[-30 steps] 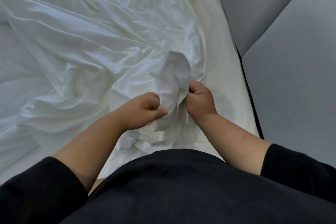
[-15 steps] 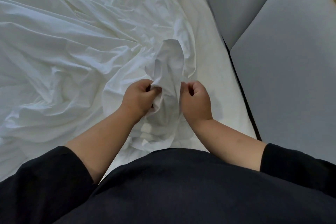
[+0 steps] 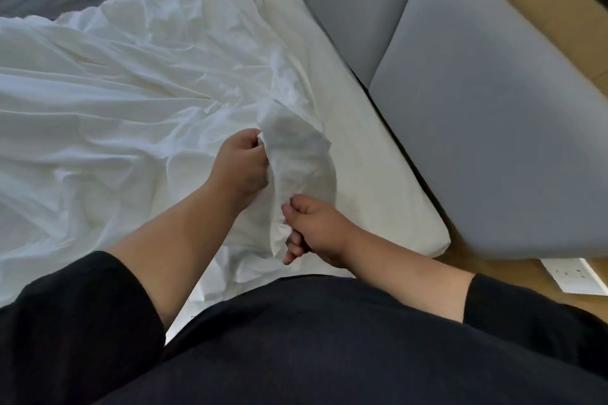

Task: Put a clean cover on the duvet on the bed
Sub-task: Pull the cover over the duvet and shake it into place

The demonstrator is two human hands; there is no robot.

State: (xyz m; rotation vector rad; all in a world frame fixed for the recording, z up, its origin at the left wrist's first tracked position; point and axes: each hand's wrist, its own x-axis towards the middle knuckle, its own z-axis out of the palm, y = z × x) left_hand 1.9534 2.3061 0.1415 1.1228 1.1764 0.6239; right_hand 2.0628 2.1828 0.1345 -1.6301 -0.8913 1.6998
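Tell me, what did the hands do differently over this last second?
The left hand slid farther up the white cover, while the right hand dropped nearer the body, stretching the fold lengthwise. Both kept gripping the fabric; the rest stays crumpled on the bed.

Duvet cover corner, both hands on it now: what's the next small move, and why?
Probably draw the hands apart to open the fold and find the corner seam. The left hand pinches the upper edge of the raised duvet cover, the right hand grips the bunched lower end, and the rest lies crumpled on the bed.
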